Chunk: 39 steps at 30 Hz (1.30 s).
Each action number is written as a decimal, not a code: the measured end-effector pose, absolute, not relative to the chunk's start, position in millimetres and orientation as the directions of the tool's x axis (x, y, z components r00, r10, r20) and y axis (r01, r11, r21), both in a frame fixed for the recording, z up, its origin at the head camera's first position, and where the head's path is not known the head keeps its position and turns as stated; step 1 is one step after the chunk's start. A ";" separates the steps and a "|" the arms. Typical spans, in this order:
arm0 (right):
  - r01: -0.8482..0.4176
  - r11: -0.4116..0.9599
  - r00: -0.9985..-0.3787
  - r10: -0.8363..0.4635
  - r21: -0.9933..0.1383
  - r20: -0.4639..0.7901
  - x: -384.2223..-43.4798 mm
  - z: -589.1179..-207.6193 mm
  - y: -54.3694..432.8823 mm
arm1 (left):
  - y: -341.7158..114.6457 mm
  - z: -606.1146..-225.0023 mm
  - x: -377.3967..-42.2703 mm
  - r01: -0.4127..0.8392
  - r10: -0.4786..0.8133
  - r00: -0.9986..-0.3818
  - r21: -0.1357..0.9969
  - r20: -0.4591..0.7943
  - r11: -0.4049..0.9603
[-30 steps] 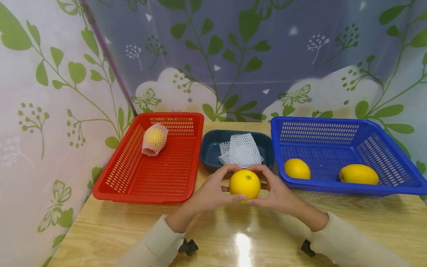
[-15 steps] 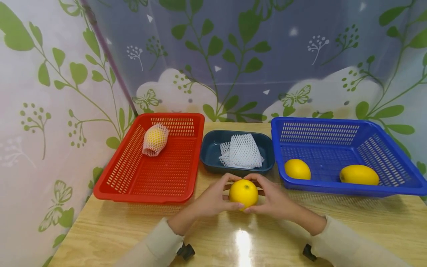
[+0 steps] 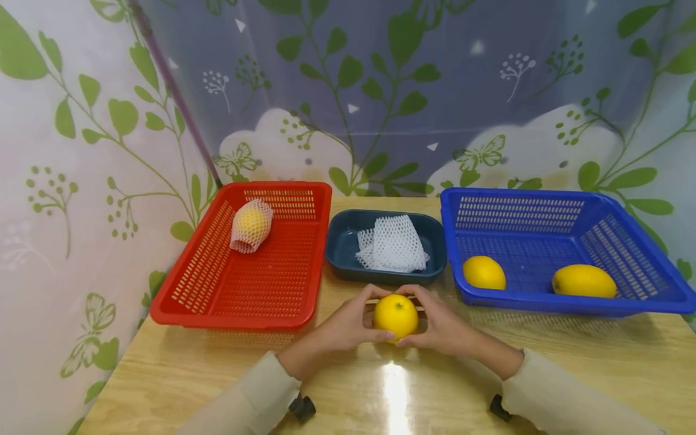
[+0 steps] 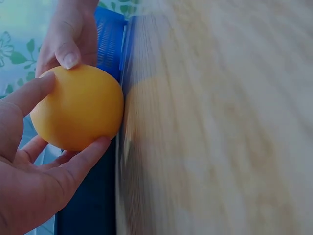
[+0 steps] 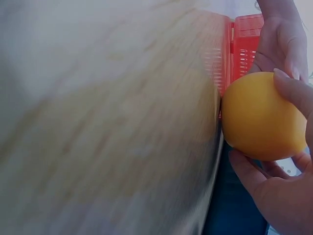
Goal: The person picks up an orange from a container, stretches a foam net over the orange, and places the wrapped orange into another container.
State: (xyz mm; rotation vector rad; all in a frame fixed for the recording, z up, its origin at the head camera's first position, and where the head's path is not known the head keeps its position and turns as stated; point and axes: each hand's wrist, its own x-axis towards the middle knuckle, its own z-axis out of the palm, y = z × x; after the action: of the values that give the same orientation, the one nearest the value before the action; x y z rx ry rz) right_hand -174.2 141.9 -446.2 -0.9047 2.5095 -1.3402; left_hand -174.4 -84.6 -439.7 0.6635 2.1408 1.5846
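Between my two hands sits a round yellow citrus fruit (image 3: 396, 317) with a small stem mark on top. It seems to rest on the table in both wrist views. My left hand (image 3: 347, 323) grips its left side, thumb in front and fingers behind. From the right, my right hand (image 3: 443, 326) grips it the same way. In the left wrist view, fingers (image 4: 80, 164) curve under the fruit (image 4: 80, 107). Just behind the hands stands a dark teal tray (image 3: 342, 269) holding white foam net sleeves (image 3: 397, 244).
At the left, a red basket (image 3: 272, 290) holds a yellow fruit in a foam net (image 3: 252, 225). To the right is a blue basket (image 3: 522, 241) with a round yellow fruit (image 3: 484, 273) and an oval one (image 3: 584, 281). Wooden table (image 3: 217, 374) extends in front.
Over the second, both hands have brought the fruit down and nearer me, away from the teal tray. In the last half second they have barely moved, still gripping it.
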 end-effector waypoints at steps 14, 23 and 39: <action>-0.477 0.513 -0.761 -0.647 -0.714 0.044 -178.7 -413.9 148.4 | -81.9 -441.5 -179.9 0.152 0.582 -0.813 0.953 -0.029 0.261; -0.494 0.623 -0.764 -0.644 -0.606 -0.038 -205.4 -348.0 145.0 | -80.5 -438.9 -182.6 0.107 0.586 -0.807 0.957 -0.074 0.269; -0.171 0.879 -0.854 -0.357 -0.445 -0.379 -285.1 -345.5 109.3 | -80.8 -438.0 -186.6 0.106 0.601 -0.789 0.936 -0.126 0.335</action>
State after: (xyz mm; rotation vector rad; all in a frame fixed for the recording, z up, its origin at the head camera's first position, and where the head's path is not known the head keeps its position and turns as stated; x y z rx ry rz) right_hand -285.1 109.3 -345.5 -0.3855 2.5878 -0.5551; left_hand -186.6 -80.8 -438.0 0.6199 2.1508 1.4575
